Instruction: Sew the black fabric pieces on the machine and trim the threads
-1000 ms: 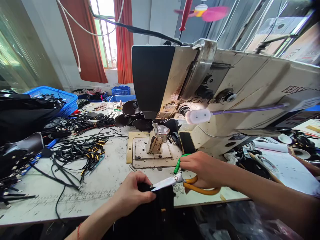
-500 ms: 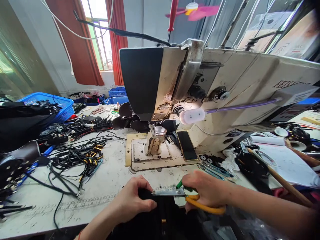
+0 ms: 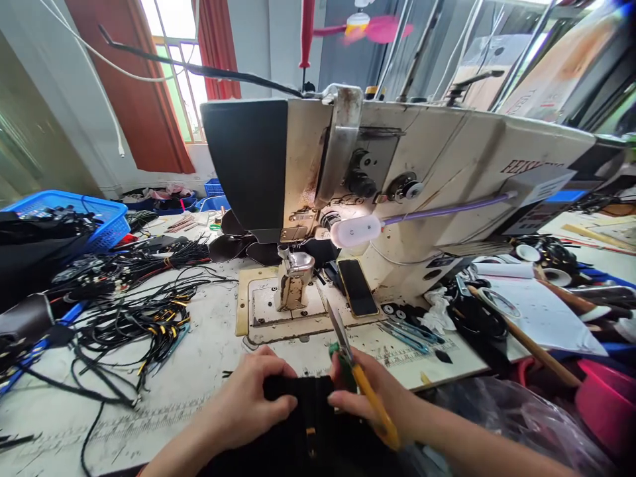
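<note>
At the table's front edge my left hand [image 3: 251, 397] is closed, thumb and fingers pinching the top edge of a black fabric piece [image 3: 303, 394]. A small gold-coloured fitting [image 3: 311, 432] shows on the fabric lower down. My right hand [image 3: 370, 391] grips scissors [image 3: 342, 334] with one yellow and one green handle, their blades pointing up and away from me. Its thumb and fingertips also meet the right part of the fabric's edge. Beyond both hands stands a sewing machine [image 3: 258, 159] with a raised metal post on its bed. Most of the fabric hangs dark below the hands.
Bundles of black cords [image 3: 134, 324] spread over the left side, near a blue basket [image 3: 104, 212]. A phone [image 3: 358, 288] leans by the machine's base. Tweezers-like blue tools [image 3: 407, 334], a tape roll [image 3: 501, 303] and paper [image 3: 551, 318] lie right. A pink bin [image 3: 606, 404] stands lower right.
The scissors have swung from lying across the fabric edge, tips at my left hand, to pointing upward. My right hand has moved left onto the fabric edge. The view has shifted right.
</note>
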Demonstrator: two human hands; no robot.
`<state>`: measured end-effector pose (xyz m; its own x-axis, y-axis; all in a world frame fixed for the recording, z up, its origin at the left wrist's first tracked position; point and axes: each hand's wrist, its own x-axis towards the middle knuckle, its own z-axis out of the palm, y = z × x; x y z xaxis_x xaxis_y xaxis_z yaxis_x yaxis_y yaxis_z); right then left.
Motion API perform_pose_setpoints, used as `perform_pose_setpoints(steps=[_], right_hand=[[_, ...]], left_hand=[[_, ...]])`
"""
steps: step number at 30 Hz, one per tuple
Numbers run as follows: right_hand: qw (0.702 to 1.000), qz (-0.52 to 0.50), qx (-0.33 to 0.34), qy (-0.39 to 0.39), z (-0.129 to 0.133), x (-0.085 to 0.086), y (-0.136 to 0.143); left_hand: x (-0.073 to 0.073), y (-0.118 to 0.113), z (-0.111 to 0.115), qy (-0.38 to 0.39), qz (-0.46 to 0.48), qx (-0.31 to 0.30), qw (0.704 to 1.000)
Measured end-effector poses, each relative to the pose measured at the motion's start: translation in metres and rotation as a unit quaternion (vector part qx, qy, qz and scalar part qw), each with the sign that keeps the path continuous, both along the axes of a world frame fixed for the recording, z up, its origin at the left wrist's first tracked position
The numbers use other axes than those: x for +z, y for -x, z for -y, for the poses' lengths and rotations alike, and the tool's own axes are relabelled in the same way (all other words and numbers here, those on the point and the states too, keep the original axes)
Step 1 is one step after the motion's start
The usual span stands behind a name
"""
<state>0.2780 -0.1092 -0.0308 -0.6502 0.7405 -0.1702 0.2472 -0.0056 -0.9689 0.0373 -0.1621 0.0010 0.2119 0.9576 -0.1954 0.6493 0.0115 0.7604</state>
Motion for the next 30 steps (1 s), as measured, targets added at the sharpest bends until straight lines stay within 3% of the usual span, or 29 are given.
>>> perform_pose_setpoints(steps=[2,5,7,9,12,17,26,30], right_hand=[[0.997,-0.045,-0.059,0.032,0.011,-0.006,0.021],[0.994,-0.059,-0.079,0.049,0.019,-0.011,0.036],[0.998,-0.018,-0.051,0.008,0.016,-0.006,0.031],[0.992,0.076,-0.008,-0.102,0.008,0.007,0.016],[0.925,0.250,0.045,-0.283,-0.005,0.028,-0.009],[0.823,0.394,0.080,-0.402,-0.013,0.039,-0.031],[0.691,0.294,0.089,-0.654,-0.036,0.030,-0.033],[0.672,0.266,0.074,-0.688,-0.043,0.022,-0.031]], left_hand=[[0.001,-0.008,0.006,-0.057,-0.066,-0.001,0.996],[-0.003,-0.013,0.012,-0.034,-0.068,0.046,0.996],[-0.007,-0.011,0.012,0.003,-0.037,0.090,0.995],[-0.009,-0.007,0.009,0.020,-0.003,0.113,0.993],[-0.009,-0.004,0.004,0.035,0.039,0.119,0.992],[-0.012,-0.007,-0.001,0.045,0.065,0.131,0.988],[-0.016,-0.007,-0.006,0.054,0.129,0.127,0.982],[-0.017,-0.006,-0.009,0.085,0.180,0.134,0.971]])
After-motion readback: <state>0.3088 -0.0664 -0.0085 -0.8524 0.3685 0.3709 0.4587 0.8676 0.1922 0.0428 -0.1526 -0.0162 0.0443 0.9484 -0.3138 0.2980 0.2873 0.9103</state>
